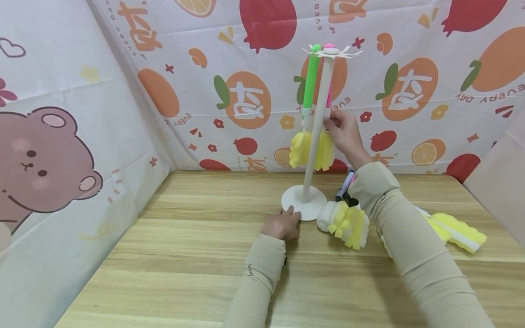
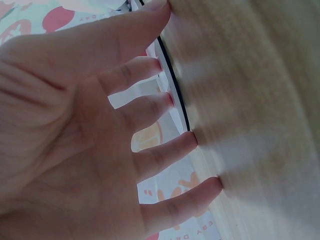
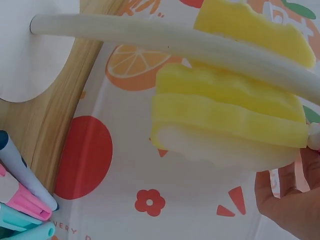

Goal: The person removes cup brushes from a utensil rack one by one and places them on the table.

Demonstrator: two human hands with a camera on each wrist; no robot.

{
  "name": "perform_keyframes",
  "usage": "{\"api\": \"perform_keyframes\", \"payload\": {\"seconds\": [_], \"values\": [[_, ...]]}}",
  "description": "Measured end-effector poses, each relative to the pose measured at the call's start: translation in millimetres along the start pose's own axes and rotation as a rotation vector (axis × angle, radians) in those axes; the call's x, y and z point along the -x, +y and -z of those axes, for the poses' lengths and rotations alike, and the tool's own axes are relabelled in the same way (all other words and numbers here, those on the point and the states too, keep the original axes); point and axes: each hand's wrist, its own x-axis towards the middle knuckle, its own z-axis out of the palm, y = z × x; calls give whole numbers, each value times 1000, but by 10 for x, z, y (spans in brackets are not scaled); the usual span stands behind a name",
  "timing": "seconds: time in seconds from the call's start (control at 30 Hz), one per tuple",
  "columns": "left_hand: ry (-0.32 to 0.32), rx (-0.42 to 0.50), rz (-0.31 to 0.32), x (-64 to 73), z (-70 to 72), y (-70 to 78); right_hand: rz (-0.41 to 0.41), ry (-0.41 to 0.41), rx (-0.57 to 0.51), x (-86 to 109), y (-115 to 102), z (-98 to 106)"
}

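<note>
A white stand (image 1: pixel 320 132) with a hooked top rises from a round base (image 1: pixel 293 202). My left hand (image 1: pixel 282 224) rests at the base's near edge; in the left wrist view its spread fingers (image 2: pixel 167 152) touch the rim and tabletop. Up by the stand, my right hand (image 1: pixel 344 132) pinches the lower handle of a pink-handled sponge bottle brush (image 1: pixel 326 150), which hangs behind the pole. A green-handled sponge bottle brush (image 1: pixel 310 84) hangs left of it. In the right wrist view, fingers (image 3: pixel 287 187) are at the neck of the yellow-and-white sponge head (image 3: pixel 225 115).
On the wooden table (image 1: pixel 184 255), a yellow-and-white sponge head (image 1: pixel 348 223) lies right of the base. Another yellow-and-white sponge (image 1: pixel 459 232) lies farther right, partly behind my right sleeve. Several pens (image 3: pixel 25 200) lie near the back edge. A printed cloth (image 1: pixel 164 59) hangs behind the table.
</note>
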Motion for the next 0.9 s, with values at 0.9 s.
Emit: {"api": "perform_keyframes", "payload": {"seconds": [0.9], "values": [[4,8,-11,206,149,84,18,-49,34,2,36,29]]}}
